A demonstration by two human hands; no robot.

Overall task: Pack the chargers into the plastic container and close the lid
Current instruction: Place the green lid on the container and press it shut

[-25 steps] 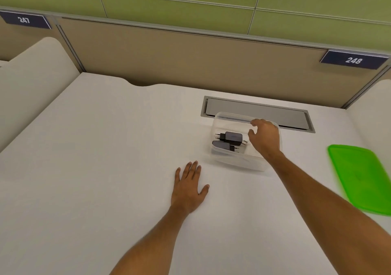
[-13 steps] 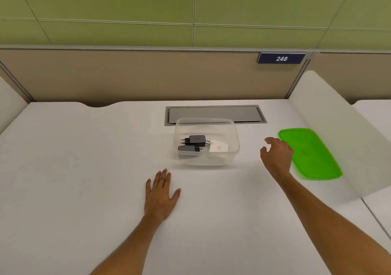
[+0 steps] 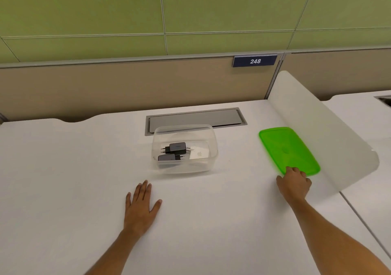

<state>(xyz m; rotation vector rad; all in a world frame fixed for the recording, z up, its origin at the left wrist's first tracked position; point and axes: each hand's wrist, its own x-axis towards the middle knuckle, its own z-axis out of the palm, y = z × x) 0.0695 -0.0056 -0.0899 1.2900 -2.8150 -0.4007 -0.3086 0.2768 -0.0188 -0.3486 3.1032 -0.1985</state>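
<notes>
Green lid flat on white desk, right hand fingertips curled on its near edge, grip unclear, left hand spread flat, 3 chargers inside open clear container

I am sitting at a numbered desk in what looks like an open-plan office or a study hall. My white surface is one seat in a row: a curved white divider fences off my right side, and beyond it lies a neighbouring white desk of the same kind. A low beige partition runs along the back edge, and on it sits a dark blue plate reading 248. A grey cable hatch is set flush into the surface near the back. Behind the partition rises a wall of large plain green panels.
</notes>
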